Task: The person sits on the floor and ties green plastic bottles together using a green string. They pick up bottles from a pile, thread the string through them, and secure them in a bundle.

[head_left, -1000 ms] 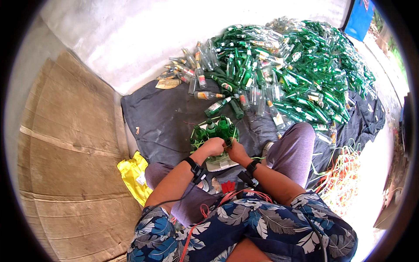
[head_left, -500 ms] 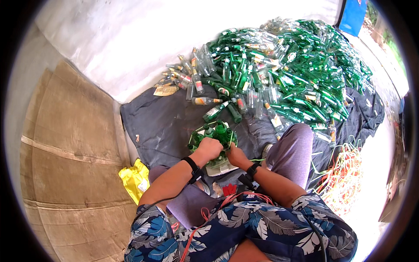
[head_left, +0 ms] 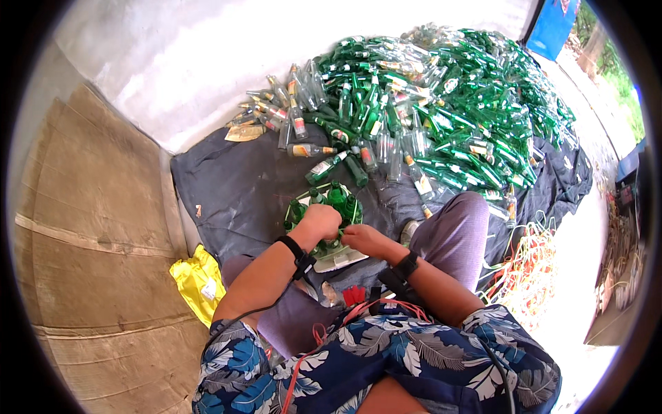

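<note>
A tight cluster of green glass bottles [head_left: 338, 195] stands upright on a white base [head_left: 340, 259] in front of me. A thin pale plastic strap [head_left: 343, 219] runs around the cluster, partly hidden by my hands. My left hand [head_left: 322, 221] is closed at the near side of the bottles, knuckles up, its fingertips hidden. My right hand [head_left: 365, 239] pinches at the bottles' near right side, just right of the left hand. Both hands appear to grip the strap between them.
A large heap of green and clear bottles [head_left: 476, 117] covers the far right of the black sheet [head_left: 241, 179]. Tangled straps [head_left: 527, 269] lie right of my knee. A yellow bag [head_left: 198, 281] and cardboard [head_left: 103, 228] are at left, a red item [head_left: 354, 296] near my lap.
My left hand has turned over the near bottles, and my right hand has shifted slightly, staying close beside it. The whole view has moved a little, so the scene sits further left.
</note>
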`<state>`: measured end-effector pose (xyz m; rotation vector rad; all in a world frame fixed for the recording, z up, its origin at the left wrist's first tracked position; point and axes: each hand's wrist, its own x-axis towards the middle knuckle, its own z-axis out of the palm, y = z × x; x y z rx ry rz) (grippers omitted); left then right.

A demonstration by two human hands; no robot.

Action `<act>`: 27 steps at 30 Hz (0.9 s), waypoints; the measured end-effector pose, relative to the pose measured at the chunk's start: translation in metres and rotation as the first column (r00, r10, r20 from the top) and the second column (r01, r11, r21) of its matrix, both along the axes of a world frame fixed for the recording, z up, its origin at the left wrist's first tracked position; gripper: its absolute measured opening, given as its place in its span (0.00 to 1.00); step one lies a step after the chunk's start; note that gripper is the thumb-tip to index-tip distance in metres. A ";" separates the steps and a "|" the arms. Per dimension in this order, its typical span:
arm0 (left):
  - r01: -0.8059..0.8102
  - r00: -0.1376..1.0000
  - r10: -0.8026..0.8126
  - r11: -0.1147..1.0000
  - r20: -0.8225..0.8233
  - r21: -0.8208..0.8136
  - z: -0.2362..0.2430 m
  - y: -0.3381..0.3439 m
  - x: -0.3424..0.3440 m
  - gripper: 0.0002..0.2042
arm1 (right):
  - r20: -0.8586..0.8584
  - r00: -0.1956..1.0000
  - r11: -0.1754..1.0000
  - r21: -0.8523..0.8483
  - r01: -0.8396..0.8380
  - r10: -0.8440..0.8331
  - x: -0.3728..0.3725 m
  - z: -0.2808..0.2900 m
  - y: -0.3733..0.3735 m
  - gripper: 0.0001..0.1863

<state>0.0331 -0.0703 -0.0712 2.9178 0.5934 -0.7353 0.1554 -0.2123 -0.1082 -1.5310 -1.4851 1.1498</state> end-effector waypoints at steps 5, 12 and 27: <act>-0.048 0.998 0.049 0.999 0.029 -0.020 0.000 0.013 -0.003 0.10 | 0.029 0.999 0.996 0.092 0.015 -0.018 -0.011 -0.051 0.002 0.09; -0.075 0.996 0.077 0.997 0.050 -0.034 0.000 0.037 -0.011 0.09 | 0.415 0.909 0.996 0.043 -0.073 0.049 -0.002 -0.076 -0.006 0.14; -0.159 0.961 0.200 0.965 0.191 -0.209 0.008 0.056 -0.023 0.05 | -0.625 0.651 0.885 -0.433 0.170 -0.430 -0.044 -0.026 -0.004 0.09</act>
